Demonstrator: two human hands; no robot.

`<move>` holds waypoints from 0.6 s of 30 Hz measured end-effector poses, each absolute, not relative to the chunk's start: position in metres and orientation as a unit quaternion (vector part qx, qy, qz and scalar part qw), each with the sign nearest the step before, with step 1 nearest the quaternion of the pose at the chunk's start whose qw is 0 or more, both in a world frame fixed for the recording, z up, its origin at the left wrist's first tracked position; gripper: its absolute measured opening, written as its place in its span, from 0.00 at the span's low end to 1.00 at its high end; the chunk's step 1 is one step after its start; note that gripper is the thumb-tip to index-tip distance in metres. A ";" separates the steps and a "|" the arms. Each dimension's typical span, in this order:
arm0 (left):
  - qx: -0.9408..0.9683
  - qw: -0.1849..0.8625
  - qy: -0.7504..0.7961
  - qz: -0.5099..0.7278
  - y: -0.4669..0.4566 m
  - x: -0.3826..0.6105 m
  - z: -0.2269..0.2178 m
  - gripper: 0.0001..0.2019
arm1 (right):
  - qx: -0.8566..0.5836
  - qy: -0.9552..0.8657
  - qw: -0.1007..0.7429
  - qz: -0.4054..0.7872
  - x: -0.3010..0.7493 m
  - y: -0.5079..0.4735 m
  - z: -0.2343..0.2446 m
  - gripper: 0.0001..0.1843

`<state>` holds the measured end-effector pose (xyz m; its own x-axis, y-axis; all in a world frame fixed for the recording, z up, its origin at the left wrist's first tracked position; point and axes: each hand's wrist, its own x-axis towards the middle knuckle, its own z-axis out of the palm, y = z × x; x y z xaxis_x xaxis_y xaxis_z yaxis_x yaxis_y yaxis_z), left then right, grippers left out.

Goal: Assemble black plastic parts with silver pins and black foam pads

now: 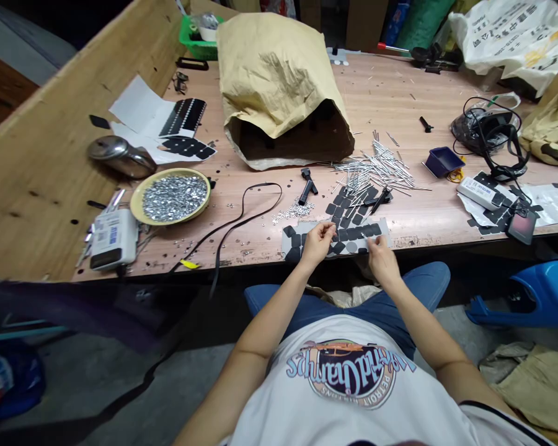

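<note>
At the table's front edge lies a grey sheet (291, 230) bearing black rounded pads (353, 233). My left hand (320, 241) is over its middle, thumb and fingers pinched together; whatever is between them is too small to make out. Over the sheet's right part, my right hand (382, 259) is also closed in a pinch, with a tiny pale tip showing near its fingers. Just beyond the hands are more loose black pads (346, 204), a black plastic part (308, 186) and a pile of thin metal rods (376, 167). Small metal washers (297, 209) are scattered to the left.
A yellow bowl (137, 207) full of small metal pieces stands left, beside a white box-shaped device (114, 238). A large open paper bag (279, 74) lies behind. A black strap (242, 220) crosses the front edge. On the right are a dark small box (443, 161) and black headgear (502, 148).
</note>
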<state>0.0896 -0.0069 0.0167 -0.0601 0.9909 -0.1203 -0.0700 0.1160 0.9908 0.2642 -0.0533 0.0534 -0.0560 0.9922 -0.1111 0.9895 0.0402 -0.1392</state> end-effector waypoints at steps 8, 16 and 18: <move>0.446 0.426 0.571 0.541 0.007 0.064 0.015 0.09 | -0.695 -0.715 0.030 0.074 0.270 -0.046 0.052 0.21; 0.454 0.363 0.608 0.541 0.009 0.050 0.017 0.07 | -0.556 -0.818 -0.049 0.141 0.241 -0.078 0.055 0.20; 0.453 0.356 0.617 0.535 0.008 0.046 0.017 0.07 | -0.531 -0.834 -0.053 0.139 0.241 -0.082 0.053 0.19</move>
<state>0.0456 0.0077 0.0173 -0.3358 0.9408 0.0460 0.1787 0.0157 0.9838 0.2412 -0.0817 0.0533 -0.4301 0.8715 -0.2355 0.9009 0.3973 -0.1748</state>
